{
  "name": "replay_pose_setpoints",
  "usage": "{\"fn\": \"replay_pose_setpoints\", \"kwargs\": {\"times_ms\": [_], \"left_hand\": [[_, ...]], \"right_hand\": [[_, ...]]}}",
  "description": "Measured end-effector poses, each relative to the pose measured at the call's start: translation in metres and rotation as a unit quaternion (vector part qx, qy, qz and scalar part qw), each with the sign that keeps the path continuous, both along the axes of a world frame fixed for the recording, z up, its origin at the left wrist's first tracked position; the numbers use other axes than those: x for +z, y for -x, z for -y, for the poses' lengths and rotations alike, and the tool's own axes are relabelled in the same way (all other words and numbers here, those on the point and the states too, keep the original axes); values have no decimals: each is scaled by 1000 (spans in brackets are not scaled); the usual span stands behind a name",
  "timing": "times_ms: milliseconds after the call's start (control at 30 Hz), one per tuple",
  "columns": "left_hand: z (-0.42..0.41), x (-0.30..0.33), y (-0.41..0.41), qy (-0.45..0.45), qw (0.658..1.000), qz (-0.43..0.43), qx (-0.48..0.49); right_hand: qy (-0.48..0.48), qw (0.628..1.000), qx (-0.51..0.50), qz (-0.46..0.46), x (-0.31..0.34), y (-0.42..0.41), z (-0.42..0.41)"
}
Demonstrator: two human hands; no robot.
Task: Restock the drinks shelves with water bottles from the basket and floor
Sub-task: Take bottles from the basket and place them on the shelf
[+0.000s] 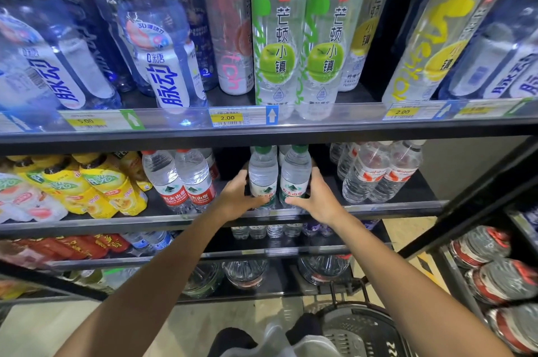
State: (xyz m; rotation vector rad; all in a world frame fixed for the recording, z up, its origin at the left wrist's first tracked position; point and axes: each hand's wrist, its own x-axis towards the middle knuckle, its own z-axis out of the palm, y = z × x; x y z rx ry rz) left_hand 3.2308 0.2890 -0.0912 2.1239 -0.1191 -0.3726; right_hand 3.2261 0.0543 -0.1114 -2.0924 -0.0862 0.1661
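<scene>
Bracketing a pair of clear plastic green-capped water bottles (278, 179) from either side, the left hand (238, 196) and the right hand (316, 199) stood apart, each with fingers curled round its own bottle low on the label. The pair stood upright, touching, at the front lip of the black metal middle shelf (378, 208), likely squeezed together so both could be slid into line at once. Left of the pair stood clear red-labelled water bottles (183, 181); right of it, more small clear red-banded bottles (381, 173). Below the pair, near the person's feet, sat a dark plastic shopping basket (358, 327), its contents impossible to make out.
</scene>
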Motion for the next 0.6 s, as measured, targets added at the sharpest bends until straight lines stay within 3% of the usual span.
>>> {"fn": "replay_pose_setpoints", "kwargs": {"times_ms": [167, 600], "left_hand": [[3, 4, -9, -61, 997, 5, -51], [-1, -13, -9, -1, 995, -7, -96]], "right_hand": [[57, 998, 28, -19, 4, -11, -5], [67, 997, 33, -22, 3, -13, -5]]}}
